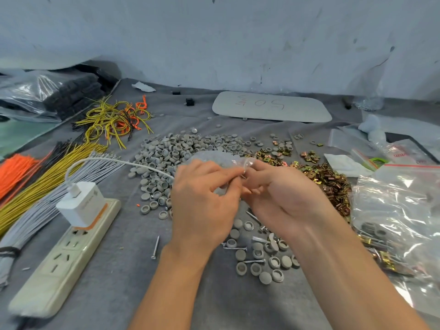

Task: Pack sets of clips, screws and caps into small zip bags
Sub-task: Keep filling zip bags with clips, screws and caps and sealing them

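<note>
Both hands meet mid-table, left hand (pixel 204 191) and right hand (pixel 281 194) pinching a small clear zip bag (pixel 219 159). The bag rises toward 12 o'clock from the fingertips, over the grey caps (pixel 181 151).

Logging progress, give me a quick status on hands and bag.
Left hand and right hand both pinching a small clear bag over the caps. Clips at right, screws near. Nothing blocking.

White board (pixel 271 107): handwritten marks, upside down, readable as "50". Bag (pixel 402 153): red print, illegible. Charger (pixel 82 203): print illegible.
</note>
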Motion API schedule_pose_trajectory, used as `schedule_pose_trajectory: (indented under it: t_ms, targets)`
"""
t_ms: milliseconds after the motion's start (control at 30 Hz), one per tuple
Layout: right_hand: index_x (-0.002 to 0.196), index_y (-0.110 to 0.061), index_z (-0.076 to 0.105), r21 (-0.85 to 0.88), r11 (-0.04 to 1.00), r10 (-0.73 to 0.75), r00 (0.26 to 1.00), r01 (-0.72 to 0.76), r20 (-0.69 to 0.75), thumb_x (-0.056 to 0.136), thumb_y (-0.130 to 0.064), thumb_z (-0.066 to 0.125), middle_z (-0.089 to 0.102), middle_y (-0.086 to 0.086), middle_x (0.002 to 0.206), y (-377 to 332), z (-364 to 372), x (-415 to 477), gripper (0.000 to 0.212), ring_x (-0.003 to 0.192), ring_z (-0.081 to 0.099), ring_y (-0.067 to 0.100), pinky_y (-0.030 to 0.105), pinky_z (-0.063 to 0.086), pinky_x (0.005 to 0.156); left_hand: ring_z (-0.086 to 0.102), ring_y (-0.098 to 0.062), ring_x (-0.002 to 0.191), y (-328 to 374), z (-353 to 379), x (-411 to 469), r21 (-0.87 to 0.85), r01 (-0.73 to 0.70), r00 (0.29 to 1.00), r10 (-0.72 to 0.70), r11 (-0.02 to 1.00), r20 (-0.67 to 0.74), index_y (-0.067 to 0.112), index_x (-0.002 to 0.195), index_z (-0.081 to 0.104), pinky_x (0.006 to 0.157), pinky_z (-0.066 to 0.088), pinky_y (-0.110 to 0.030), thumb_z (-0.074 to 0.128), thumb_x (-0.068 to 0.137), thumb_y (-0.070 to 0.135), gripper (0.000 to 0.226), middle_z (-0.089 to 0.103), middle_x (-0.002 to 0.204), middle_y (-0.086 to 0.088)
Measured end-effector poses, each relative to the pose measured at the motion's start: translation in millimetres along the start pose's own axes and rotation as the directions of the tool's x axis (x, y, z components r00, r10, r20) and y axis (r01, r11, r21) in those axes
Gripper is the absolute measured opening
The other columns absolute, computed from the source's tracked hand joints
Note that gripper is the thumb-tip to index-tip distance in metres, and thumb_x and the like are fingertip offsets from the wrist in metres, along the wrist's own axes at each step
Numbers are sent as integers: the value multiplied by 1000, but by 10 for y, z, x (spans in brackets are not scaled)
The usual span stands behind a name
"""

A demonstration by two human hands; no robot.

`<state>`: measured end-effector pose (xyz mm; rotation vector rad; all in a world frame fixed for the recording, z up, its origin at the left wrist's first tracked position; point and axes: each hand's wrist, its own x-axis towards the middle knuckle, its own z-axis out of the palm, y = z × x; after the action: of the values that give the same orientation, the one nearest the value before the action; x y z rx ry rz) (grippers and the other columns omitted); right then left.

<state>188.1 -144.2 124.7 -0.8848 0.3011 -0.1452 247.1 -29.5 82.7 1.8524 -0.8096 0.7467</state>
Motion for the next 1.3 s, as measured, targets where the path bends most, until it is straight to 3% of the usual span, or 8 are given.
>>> schedule_pose_trajectory:
  t_ms: [233,500,600,800,900,1000,1100,1300]
  targets:
    - [138,-21,65,-693,720,-86,996,41,-31,85,22,50,66,-1,137,21,-23,54,70,131,59,14,42,41,117,58,-9,73,-30,-43,17,88,115,976,-96,989,-197,24,90,83,83,49,-43,74,84,18,12,72,74,11]
    - [102,-7,80,-272,957,-120,990,97,-70,79,35,34,77,6,119,-80,-161,56,67,122,68,18,32,60,94,61,-2,63,-75,-42,51,-78,324,935,-331,943,-124,32,90,83,78,57,-39,68,84,29,16,70,68,21]
    - [102,-4,79,-229,966,-116,993,117,15,81,32,34,77,9,116,-86,-196,59,62,118,70,19,36,58,100,62,4,60,-105,-26,50,-148,388,914,-400,910,-69,37,90,83,62,45,-10,71,83,32,15,67,68,29]
    - [72,-9,81,-41,955,-295,955,295,9,79,30,36,79,16,95,-74,-166,45,59,102,76,27,39,61,94,60,0,56,-137,-16,79,-320,424,891,-454,847,-24,48,80,77,56,48,-18,72,83,33,17,71,64,18]
    - [63,-12,76,-230,931,-307,948,282,-81,78,25,41,76,10,77,-135,-238,-5,53,81,76,24,34,64,78,60,3,54,-134,-58,89,-321,416,864,-480,851,-150,47,81,76,52,44,-13,72,86,29,19,70,64,22]
    - [80,-24,80,-901,433,-243,966,31,-83,92,-1,63,78,-9,77,-26,-345,-41,31,69,74,10,16,56,56,66,-11,50,-153,-93,120,-394,438,793,-554,808,-254,40,87,78,47,49,-24,71,89,27,15,72,64,12]
    - [90,-28,76,-992,-36,-235,966,-118,-106,94,-37,70,73,-8,68,244,-321,-19,12,57,68,10,27,58,56,63,-12,42,-154,-99,145,-457,400,770,-561,795,-303,32,97,79,43,46,-22,69,93,24,13,70,61,8]
    - [94,-21,68,-963,-231,-329,943,-139,-57,85,-52,75,68,2,85,537,-74,156,33,87,67,29,31,47,70,70,-6,56,-110,-57,69,-353,316,856,-425,881,-293,26,110,79,53,53,-22,68,97,25,17,74,70,11]
